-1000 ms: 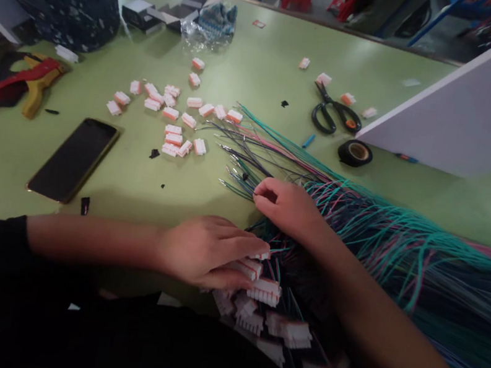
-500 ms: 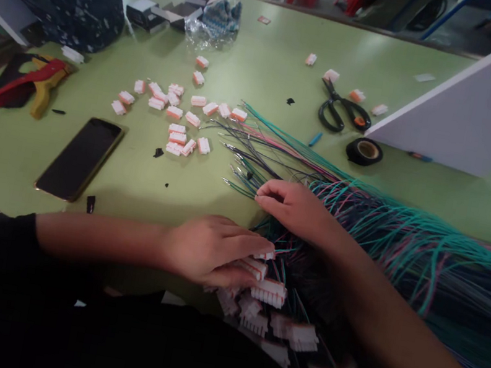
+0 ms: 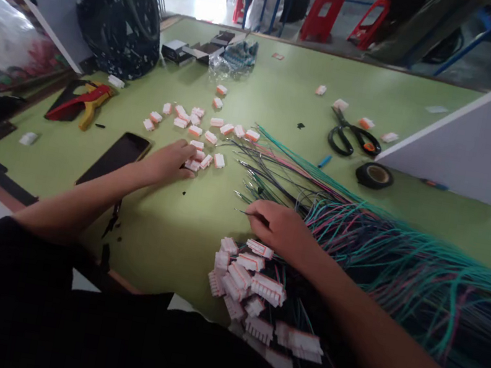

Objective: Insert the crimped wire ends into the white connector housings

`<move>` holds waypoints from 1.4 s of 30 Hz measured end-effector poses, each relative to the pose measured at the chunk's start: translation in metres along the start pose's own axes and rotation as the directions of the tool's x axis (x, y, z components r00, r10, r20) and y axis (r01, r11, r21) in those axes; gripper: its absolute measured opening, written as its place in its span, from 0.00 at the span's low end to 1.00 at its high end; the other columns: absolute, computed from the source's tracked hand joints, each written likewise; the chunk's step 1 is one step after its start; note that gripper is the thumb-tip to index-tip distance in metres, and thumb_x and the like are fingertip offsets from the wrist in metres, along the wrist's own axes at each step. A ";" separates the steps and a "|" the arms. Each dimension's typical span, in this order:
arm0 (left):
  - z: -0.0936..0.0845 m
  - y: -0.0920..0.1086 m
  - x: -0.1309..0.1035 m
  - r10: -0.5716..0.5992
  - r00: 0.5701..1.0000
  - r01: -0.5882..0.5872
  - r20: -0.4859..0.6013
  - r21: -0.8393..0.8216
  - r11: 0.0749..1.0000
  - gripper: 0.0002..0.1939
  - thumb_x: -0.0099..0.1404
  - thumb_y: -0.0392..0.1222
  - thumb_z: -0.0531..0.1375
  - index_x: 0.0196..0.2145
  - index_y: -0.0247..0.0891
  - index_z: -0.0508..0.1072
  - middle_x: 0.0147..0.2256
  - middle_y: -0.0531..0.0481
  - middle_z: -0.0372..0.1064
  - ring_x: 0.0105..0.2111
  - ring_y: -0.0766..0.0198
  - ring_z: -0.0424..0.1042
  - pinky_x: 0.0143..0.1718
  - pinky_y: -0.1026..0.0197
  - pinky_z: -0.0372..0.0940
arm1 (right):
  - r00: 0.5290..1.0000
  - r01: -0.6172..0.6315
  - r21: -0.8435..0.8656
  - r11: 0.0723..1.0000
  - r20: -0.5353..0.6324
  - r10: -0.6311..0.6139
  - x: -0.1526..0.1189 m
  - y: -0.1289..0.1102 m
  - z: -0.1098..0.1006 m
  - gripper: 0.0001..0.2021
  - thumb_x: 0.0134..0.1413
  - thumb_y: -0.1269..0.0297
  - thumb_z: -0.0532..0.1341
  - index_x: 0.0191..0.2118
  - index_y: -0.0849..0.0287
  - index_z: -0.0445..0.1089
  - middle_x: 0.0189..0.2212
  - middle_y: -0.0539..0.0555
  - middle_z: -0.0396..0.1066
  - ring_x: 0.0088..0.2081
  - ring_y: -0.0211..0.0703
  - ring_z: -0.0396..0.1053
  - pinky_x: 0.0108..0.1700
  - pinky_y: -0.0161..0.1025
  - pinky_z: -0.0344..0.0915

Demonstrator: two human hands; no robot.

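My left hand (image 3: 168, 163) reaches over the table to a small group of white-and-orange connector housings (image 3: 206, 161). Its thumb and fingers are apart at the near side of the group, touching or almost touching it. My right hand (image 3: 278, 227) is closed in a pinch on a thin wire, whose metal-tipped end (image 3: 241, 210) sticks out to the left of the fingertips. Beside it lie more loose wire ends (image 3: 251, 175) with crimped tips. Just below my right hand is a pile of wired white connectors (image 3: 268, 288), partly over the table's front edge.
A thick bundle of green, pink and dark wires (image 3: 422, 251) fills the right side. Scissors (image 3: 350, 135), black tape (image 3: 374, 175) and a grey partition (image 3: 484, 136) stand beyond. At left are a phone (image 3: 113, 159), a red-and-yellow tool (image 3: 82, 103) and a dark patterned bag (image 3: 119, 24).
My left hand has left the pile of wired connectors and moved up and left to the loose housings. My right hand stays by the wire ends, a wire tip now showing. The view has tilted up.
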State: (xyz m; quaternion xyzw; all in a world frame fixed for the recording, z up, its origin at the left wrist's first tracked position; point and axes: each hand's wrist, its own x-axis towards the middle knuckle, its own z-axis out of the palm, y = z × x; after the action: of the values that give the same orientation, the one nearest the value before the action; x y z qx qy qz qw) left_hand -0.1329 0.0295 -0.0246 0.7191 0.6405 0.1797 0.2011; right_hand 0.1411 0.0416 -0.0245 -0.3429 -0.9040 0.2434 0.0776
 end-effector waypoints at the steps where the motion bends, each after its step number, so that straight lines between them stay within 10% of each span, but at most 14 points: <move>1: 0.004 -0.003 -0.002 -0.002 1.000 0.002 0.006 0.001 1.000 0.10 0.51 0.36 0.59 0.33 0.34 0.71 0.32 0.45 0.68 0.35 0.61 0.64 0.38 0.59 0.59 | 1.000 0.003 -0.007 1.000 -0.007 -0.003 0.000 0.001 0.000 0.09 0.49 0.72 0.51 0.30 0.60 0.69 0.27 0.53 0.71 0.30 0.39 0.66 0.33 0.34 0.59; 10: 0.009 0.036 -0.014 0.160 0.983 -0.131 0.087 -0.268 0.954 0.10 0.56 0.41 0.58 0.36 0.35 0.71 0.35 0.47 0.70 0.30 0.66 0.68 0.33 0.64 0.63 | 0.993 -0.037 0.354 0.934 -0.094 0.075 -0.001 0.001 -0.004 0.07 0.49 0.65 0.55 0.29 0.60 0.69 0.22 0.48 0.67 0.24 0.35 0.63 0.29 0.33 0.58; 14: 0.026 0.051 -0.002 0.259 0.941 0.000 0.219 -0.764 0.645 0.12 0.53 0.40 0.62 0.37 0.34 0.72 0.34 0.46 0.70 0.31 0.65 0.71 0.33 0.61 0.69 | 0.980 -0.076 0.494 0.866 -0.122 0.155 -0.002 -0.001 -0.010 0.07 0.47 0.62 0.56 0.27 0.59 0.68 0.22 0.48 0.67 0.24 0.34 0.62 0.28 0.33 0.57; 18: 0.045 0.059 0.006 0.176 0.955 0.164 0.237 -0.923 0.348 0.12 0.49 0.38 0.65 0.33 0.33 0.72 0.32 0.47 0.70 0.30 0.66 0.70 0.34 0.61 0.69 | 0.967 -0.083 0.488 0.869 -0.171 0.189 -0.002 -0.001 -0.012 0.07 0.46 0.63 0.57 0.25 0.59 0.68 0.23 0.48 0.68 0.25 0.34 0.61 0.28 0.33 0.56; 26: 0.073 0.061 0.006 0.165 0.955 0.221 0.248 -0.961 0.166 0.23 0.45 0.35 0.69 0.40 0.36 0.67 0.31 0.54 0.68 0.28 0.71 0.69 0.32 0.66 0.66 | 0.961 -0.088 0.415 0.906 -0.204 0.186 -0.002 0.002 -0.008 0.07 0.45 0.65 0.56 0.23 0.59 0.69 0.20 0.48 0.68 0.22 0.33 0.59 0.25 0.32 0.54; 42: 0.074 0.068 0.004 0.136 0.965 0.207 0.225 -0.969 0.134 0.16 0.43 0.33 0.69 0.33 0.35 0.73 0.25 0.56 0.70 0.26 0.71 0.70 0.33 0.65 0.66 | 0.941 -0.057 0.176 0.983 -0.320 0.111 -0.004 0.001 0.002 0.08 0.45 0.69 0.52 0.20 0.59 0.64 0.18 0.49 0.66 0.23 0.34 0.60 0.28 0.33 0.54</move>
State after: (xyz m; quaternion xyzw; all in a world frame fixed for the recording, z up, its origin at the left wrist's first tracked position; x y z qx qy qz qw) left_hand -0.0367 0.0219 -0.0521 0.4089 0.3478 0.4557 0.7100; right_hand 0.1444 0.0387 -0.0266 -0.4095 -0.8398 0.2594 0.2446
